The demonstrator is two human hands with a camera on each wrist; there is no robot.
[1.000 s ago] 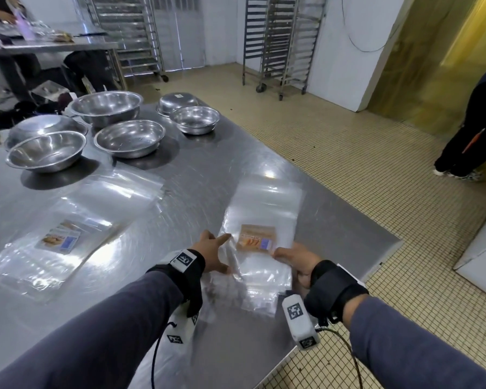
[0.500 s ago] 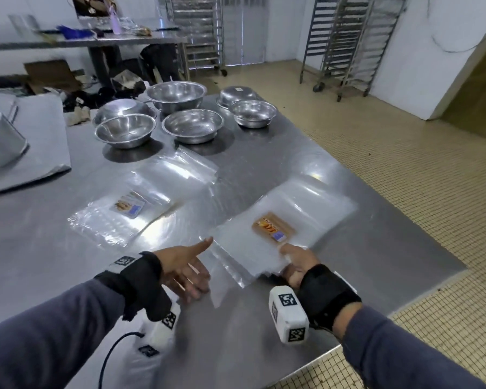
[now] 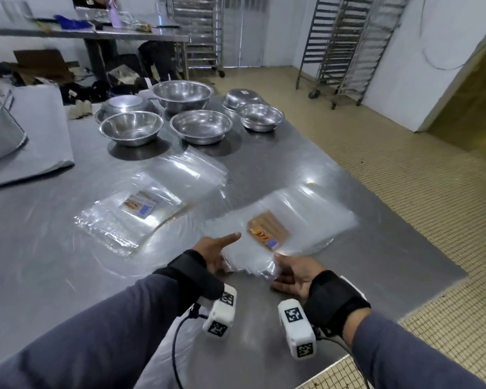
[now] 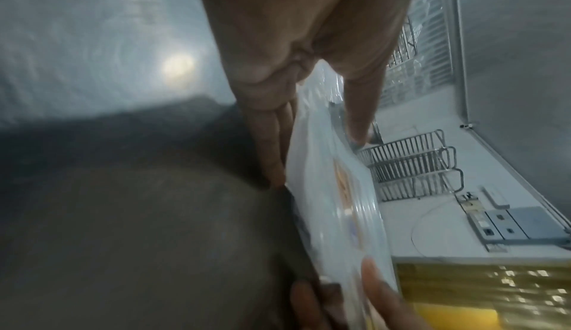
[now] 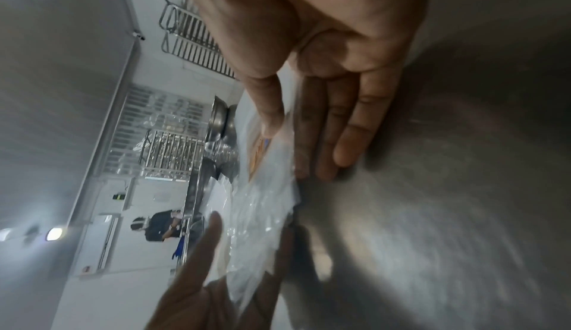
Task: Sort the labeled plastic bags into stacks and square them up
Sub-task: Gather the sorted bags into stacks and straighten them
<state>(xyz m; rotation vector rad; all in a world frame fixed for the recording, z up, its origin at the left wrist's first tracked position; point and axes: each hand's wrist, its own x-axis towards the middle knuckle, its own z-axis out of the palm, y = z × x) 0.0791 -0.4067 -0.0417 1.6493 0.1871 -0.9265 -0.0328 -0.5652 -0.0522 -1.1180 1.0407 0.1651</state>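
Clear plastic bags with an orange label [image 3: 267, 231] lie stacked near the steel desk's [image 3: 292, 153] front edge, both hands pinching the near end: left hand [image 3: 212, 252] thumb on top, right hand [image 3: 293, 273] likewise. A second bag stack [image 3: 132, 217] lies apart, leftward.

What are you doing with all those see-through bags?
A person is sorting labelled plastic bags into stacks on a steel table. Both hands hold the near stack, the one with the orange label: the left hand at its near left corner, the right hand at its near edge, thumb on top. A second stack lies to the left, untouched. Metal bowls sit behind.
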